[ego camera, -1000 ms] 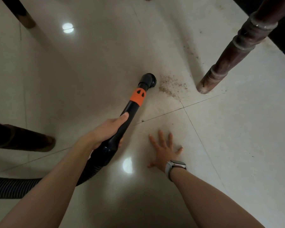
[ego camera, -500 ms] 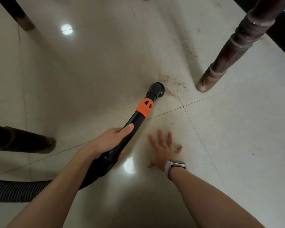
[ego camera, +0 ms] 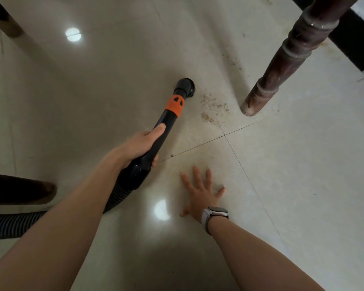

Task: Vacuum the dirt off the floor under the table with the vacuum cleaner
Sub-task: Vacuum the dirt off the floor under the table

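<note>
Her left hand curled around something at frame centre, thumb extended forward; the right hand lay flat, fingers spread, lower centre.

The ribbed black vacuum hose runs off the left edge, its machine out of view. The turned dark wooden bench leg is cut off at the top edge, as is the plain dark leg at upper left. The left hand hides part of the black vacuum wand; its fingers underneath barely show.
</note>
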Demonstrator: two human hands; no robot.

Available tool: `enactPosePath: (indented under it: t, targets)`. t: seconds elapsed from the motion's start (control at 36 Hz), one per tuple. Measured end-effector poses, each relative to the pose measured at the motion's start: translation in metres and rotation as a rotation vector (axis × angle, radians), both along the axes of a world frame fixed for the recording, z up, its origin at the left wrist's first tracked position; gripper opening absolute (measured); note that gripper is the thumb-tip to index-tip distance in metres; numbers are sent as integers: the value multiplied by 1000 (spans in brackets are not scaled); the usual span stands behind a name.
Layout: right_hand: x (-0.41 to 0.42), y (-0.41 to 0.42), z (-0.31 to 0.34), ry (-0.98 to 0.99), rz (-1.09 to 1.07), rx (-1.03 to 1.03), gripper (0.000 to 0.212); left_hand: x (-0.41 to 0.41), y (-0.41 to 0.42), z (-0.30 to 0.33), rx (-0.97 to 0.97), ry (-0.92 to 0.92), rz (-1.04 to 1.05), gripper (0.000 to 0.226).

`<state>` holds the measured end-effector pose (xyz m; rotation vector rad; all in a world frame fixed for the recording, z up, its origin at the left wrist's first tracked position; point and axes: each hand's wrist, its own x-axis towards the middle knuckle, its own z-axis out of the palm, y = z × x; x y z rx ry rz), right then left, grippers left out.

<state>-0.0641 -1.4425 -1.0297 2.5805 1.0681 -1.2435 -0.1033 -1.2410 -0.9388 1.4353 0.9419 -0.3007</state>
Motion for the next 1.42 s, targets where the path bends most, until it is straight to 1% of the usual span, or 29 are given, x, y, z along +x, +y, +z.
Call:
enactPosePath:
  t: [0.31,0.47,0.67,0.97,1.08,1.42]
  targets:
    - [0,-1,0,-5,-5,13,113,13,3,2,-83,35,-58,55]
    - [0,0,0,1,-7,6,113,15,5,10,-79,57,-101,59]
    - [0,0,0,6,-17,6,113,22,7,20,-51,81,-123,57]
    - [0,0,-1,9,-16,4,114,26,0,24,-96,85,-162,58]
    - [0,0,-2,-2,-18,8,115,22,0,24,-119,82,-166,59]
    - [0,1,-2,-3,-15,-2,114,-7,-7,23,-86,111,-187,58]
